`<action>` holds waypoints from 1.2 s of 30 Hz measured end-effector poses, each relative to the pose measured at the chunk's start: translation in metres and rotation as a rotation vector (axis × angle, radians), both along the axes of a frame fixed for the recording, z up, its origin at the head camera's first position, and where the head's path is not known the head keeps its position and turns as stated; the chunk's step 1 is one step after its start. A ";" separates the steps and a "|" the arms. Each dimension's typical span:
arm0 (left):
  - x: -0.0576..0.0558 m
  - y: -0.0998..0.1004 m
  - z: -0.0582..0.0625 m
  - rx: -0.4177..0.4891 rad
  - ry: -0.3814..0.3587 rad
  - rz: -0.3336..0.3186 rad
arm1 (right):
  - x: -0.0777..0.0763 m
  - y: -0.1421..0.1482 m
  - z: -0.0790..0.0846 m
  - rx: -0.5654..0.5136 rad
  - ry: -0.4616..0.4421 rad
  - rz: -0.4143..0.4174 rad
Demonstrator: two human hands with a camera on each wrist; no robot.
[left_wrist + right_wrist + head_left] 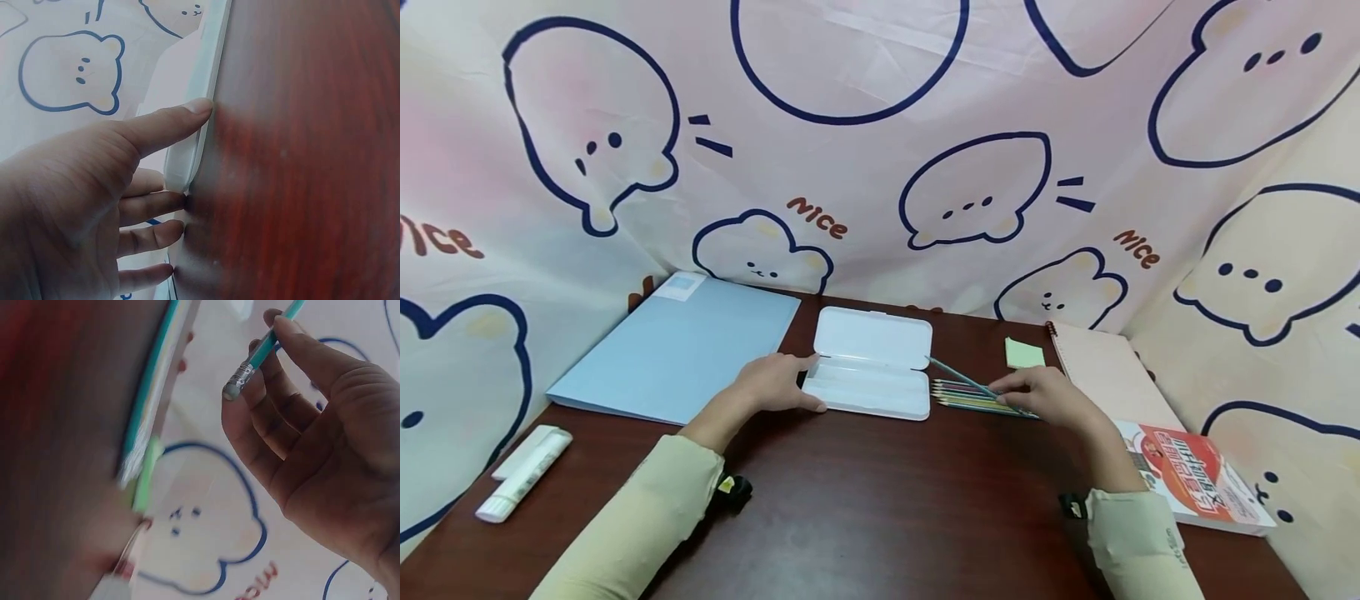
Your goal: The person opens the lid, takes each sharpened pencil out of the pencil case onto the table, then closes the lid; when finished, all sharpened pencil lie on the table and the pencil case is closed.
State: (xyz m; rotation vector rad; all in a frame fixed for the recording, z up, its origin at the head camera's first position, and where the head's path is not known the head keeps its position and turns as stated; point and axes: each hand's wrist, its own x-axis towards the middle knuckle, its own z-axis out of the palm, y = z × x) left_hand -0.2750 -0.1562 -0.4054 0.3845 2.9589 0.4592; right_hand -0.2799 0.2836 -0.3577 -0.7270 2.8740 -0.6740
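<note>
A white pencil case [867, 390] lies with its lid [872, 337] flipped back, and no pencils show inside. My left hand [775, 383] holds its left end; in the left wrist view the thumb [172, 122] presses along the front edge while the fingers reach round the end. My right hand [1048, 396] pinches a teal pencil [265, 350] near its eraser end between thumb and fingers. This pencil slants up to the left, its tip close to the case's right side. Below it, several coloured pencils [958, 398] lie side by side on the table, right of the case.
A light blue folder [692, 346] lies at the left on the dark wooden table [880, 508]. A white correction-tape-like stick [523, 475] is nearer. Green sticky notes [1024, 354], a spiral notebook [1112, 371] and a red-and-white book [1195, 475] lie on the right. Patterned cloth [865, 183] hangs behind.
</note>
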 end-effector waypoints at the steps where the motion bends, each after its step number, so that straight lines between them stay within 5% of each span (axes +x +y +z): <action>1: 0.001 -0.002 0.000 -0.001 -0.001 0.006 | 0.000 0.004 -0.002 0.001 -0.008 -0.004; 8: 0.007 -0.004 0.003 0.005 -0.012 0.004 | 0.003 0.026 -0.014 0.033 -0.067 -0.041; 18: 0.000 0.003 0.002 0.001 0.001 -0.002 | -0.002 0.039 -0.024 0.056 -0.067 -0.035; 36: 0.000 0.002 0.002 0.007 -0.018 -0.001 | -0.002 0.027 -0.031 0.188 -0.053 -0.075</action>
